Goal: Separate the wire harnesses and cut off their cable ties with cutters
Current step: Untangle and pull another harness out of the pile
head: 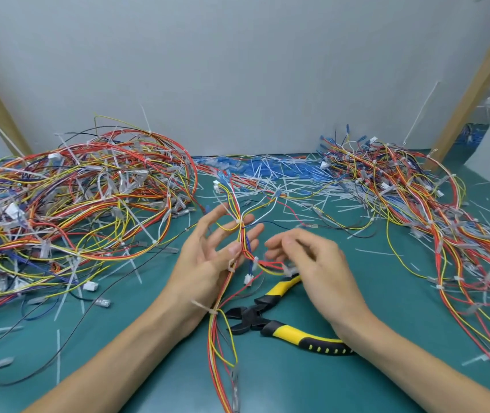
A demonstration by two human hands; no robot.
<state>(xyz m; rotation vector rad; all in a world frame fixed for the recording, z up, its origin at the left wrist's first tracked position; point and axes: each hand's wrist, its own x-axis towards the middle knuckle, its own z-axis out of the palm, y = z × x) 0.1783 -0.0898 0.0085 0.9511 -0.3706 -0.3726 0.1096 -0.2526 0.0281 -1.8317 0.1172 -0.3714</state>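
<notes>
A wire harness [242, 234] of red, yellow, white and blue wires, bound by white cable ties [212, 310], runs from the mat's middle down toward me. My left hand [208, 257] lies palm up under it, fingers spread, and the thumb pinches the bundle against them. My right hand [315, 263] hovers just to the right, blurred, with its fingers loosely curled. A red-yellow branch with a tie ends at its lower edge, and I cannot tell whether the hand holds it. Yellow-and-black cutters [251, 320] lie on the mat below, partly under my right wrist.
A large tangle of harnesses [74, 204] covers the left of the green mat [148, 347], and a second pile [416, 204] covers the right. Cut tie scraps [267, 177] litter the back middle. Wooden posts [470, 84] lean against the grey wall.
</notes>
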